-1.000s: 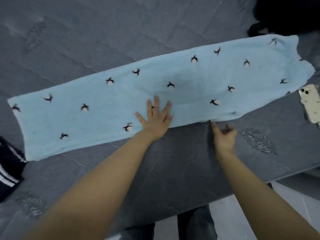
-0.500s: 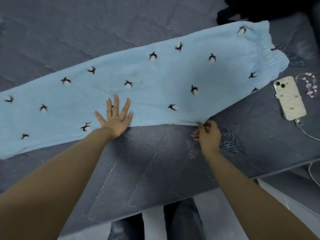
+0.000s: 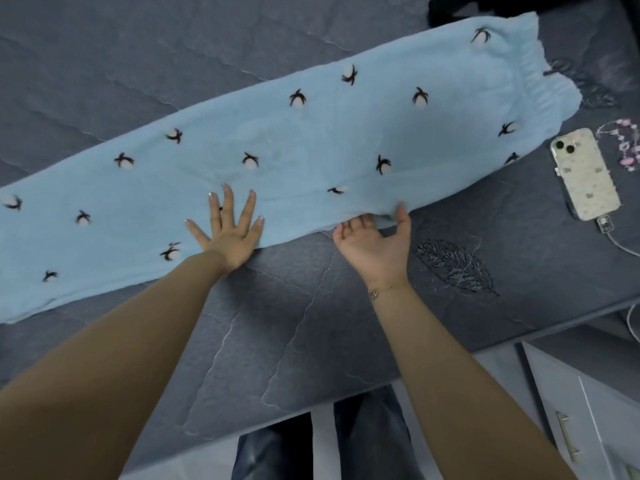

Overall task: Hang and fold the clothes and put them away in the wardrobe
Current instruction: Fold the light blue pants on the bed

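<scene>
The left hand (image 3: 231, 233) lies flat, palm down, fingers straight and spread, pressing on the near edge of the light blue trousers (image 3: 277, 161). The right hand (image 3: 375, 242) is turned palm up at the same near edge, its fingers slipped under the fabric and its thumb raised against the hem; whether it actually pinches the cloth cannot be told. Both arms reach forward from the bottom of the view. The one pair of trousers lies stretched across the grey bed cover (image 3: 311, 323), waistband to the right. One phone (image 3: 585, 174) rests just beside the waistband, with one cable (image 3: 620, 242) plugged in.
</scene>
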`<state>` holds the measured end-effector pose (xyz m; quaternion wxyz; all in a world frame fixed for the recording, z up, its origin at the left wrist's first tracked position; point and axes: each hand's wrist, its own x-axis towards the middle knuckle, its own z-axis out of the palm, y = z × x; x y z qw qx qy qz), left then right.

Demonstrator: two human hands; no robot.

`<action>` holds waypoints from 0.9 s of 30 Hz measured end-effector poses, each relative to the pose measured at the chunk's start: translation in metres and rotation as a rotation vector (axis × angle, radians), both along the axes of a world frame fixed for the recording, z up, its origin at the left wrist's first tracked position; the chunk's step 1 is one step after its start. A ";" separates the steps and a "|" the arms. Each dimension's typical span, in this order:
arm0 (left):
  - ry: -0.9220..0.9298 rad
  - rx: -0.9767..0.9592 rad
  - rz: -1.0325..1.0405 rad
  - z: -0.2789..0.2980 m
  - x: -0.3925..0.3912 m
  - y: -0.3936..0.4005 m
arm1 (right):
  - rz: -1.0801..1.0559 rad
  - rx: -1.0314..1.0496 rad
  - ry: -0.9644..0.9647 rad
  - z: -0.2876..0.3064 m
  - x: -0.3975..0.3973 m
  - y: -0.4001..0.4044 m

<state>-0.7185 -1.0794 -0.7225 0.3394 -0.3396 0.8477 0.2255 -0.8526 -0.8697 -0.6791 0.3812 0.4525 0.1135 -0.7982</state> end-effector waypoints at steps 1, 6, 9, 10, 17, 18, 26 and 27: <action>0.004 -0.003 -0.002 0.000 0.000 0.000 | -0.033 -0.008 0.004 -0.001 -0.003 0.003; 0.013 0.010 -0.002 0.000 0.001 0.000 | -0.047 0.099 -0.089 0.002 -0.008 0.024; 0.005 0.016 -0.005 0.001 0.000 -0.001 | 0.024 0.191 -0.199 0.005 -0.001 0.036; 0.006 0.016 -0.009 0.002 0.000 -0.002 | 0.046 0.221 -0.237 0.006 -0.002 0.038; 0.004 0.028 -0.008 0.004 0.000 -0.001 | -0.154 0.113 -0.264 0.000 0.009 0.031; 0.016 0.031 -0.005 0.006 0.001 0.000 | -0.180 0.066 -0.223 0.001 0.012 0.032; 0.661 -0.150 0.119 0.063 -0.060 0.023 | 0.479 0.470 -0.084 -0.007 0.004 0.055; 0.709 -0.127 0.089 0.069 -0.087 0.030 | 0.573 0.554 -0.024 -0.007 0.004 0.059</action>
